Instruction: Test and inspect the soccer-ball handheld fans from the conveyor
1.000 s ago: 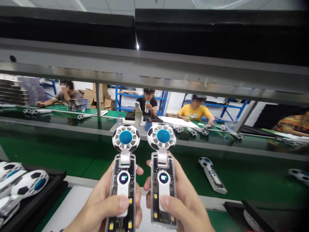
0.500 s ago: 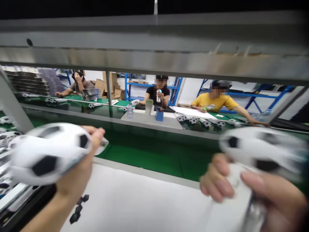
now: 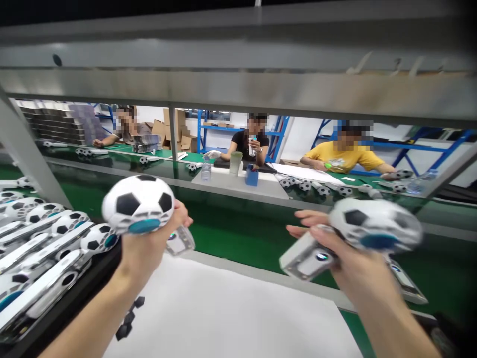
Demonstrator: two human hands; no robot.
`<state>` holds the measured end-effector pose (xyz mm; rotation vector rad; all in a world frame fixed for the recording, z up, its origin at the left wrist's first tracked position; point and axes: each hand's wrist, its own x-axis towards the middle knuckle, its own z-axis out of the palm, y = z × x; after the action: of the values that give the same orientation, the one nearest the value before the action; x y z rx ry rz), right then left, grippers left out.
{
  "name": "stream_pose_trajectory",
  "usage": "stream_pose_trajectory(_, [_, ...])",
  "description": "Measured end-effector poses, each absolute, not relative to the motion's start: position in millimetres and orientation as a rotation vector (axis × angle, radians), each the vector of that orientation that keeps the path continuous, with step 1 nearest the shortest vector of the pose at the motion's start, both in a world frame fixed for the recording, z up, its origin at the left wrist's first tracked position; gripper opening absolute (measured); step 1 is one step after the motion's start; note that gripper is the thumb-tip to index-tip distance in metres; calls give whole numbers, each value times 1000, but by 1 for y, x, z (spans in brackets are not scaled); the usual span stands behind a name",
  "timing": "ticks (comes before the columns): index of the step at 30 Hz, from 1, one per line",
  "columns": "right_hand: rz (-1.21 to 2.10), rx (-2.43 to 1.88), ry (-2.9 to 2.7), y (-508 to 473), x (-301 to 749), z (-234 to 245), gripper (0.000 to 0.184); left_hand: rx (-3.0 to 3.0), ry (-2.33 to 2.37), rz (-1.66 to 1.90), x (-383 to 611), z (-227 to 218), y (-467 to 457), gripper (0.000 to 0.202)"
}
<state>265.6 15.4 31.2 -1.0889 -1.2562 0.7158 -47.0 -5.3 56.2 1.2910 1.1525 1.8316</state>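
Observation:
My left hand (image 3: 149,248) is closed around the handle of a handheld fan (image 3: 143,196) with a black-and-white soccer-ball head. A teal disc shows on the head's underside, and the handle end sticks out past my fingers. On the right, my right hand (image 3: 346,253) grips another soccer-ball fan (image 3: 376,223); its fingers stretch out behind a white handle (image 3: 309,256) with a lit display. A further white handle (image 3: 408,283) with a display shows beyond my right wrist, and I cannot tell what supports it. Both fans are above the white sheet (image 3: 231,308).
Several similar fans lie in rows on a black-edged rack (image 3: 104,263) at left. Small black pieces (image 3: 126,323) lie on the sheet's left side. Beyond is a green conveyor (image 3: 231,233). Three people sit across it, and a metal beam (image 3: 223,89) crosses above.
My left hand and its fan have moved right and forward. The right hand has turned, its handle swinging to point left. More of the fan rack shows at left.

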Motion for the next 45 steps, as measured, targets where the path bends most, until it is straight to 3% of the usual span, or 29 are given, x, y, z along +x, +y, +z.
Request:
stream_pose_trajectory(8, [638,-1539,-1240,89,271,-63,43,1278,1057,1646,-30,44,7,10])
stream_pose_trajectory(12, [585,-1700,-1336,94,271,-85,43,1303,1050,1613,-27,43,5,13])
stream_pose_trajectory(17, [655,-1641,-1575,66,235,-53,44,1284,1039,1573,-20,44,-1,17])
stream_pose_trajectory(19, [827,-1454,-1765,39,207,-32,41,1278,1027,1537,-15,44,-6,17])
stream_pose_trajectory(22, [1226,-955,-1913,-5,162,-10,56,1262,1002,1465,-8,43,-15,16])
stream_pose_trajectory(24, [1242,-824,-1828,-26,142,-3,45,1238,992,1454,-5,42,-20,16])
stream_pose_trajectory(32, [1221,-856,-1777,-34,138,3,27,1134,938,1518,0,35,-19,15])
stream_pose_trajectory(36, [974,-949,-1886,-37,136,-5,14,1087,933,1527,3,32,-22,14])
stream_pose_trajectory(45, [646,-906,-1912,-45,130,-15,9,986,1025,1557,11,43,-34,13])
